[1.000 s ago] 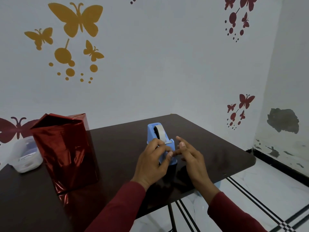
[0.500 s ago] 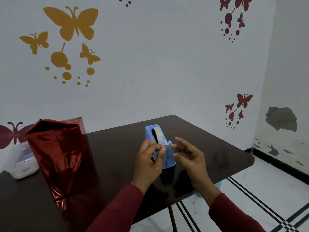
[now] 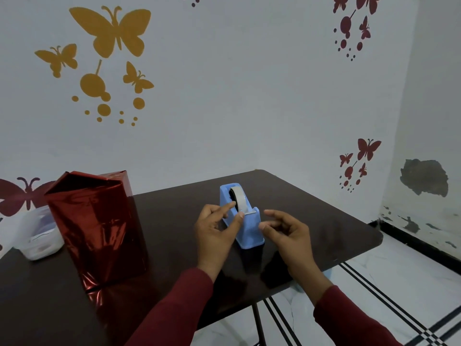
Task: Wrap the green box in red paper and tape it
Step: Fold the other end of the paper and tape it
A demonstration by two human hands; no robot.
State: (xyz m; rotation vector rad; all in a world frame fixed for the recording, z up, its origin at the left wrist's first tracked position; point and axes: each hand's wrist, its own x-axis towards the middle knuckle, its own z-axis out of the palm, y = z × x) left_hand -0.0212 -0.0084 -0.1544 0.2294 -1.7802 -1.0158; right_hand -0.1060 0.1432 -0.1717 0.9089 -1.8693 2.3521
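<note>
A tall box covered in shiny red paper (image 3: 97,226) stands upright on the left of the dark table (image 3: 311,216); its top end shows folded flaps, and no green is visible. A blue tape dispenser (image 3: 249,228) with a white tape roll sits mid-table. My left hand (image 3: 217,231) rests against the dispenser's left side, forefinger on the roll and thumb near the cutter. My right hand (image 3: 287,233) hovers just right of the dispenser, fingers loosely curled and apart, touching nothing that I can see.
A clear plastic container (image 3: 37,236) sits at the table's far left behind the wrapped box. The table's right and near edges drop off to a white tiled floor (image 3: 399,283). A wall with butterfly decals stands close behind the table.
My right hand has drawn back from the dispenser's cutter to its right side. My left hand has shifted its fingers up onto the roll. The wrapped box has stayed put.
</note>
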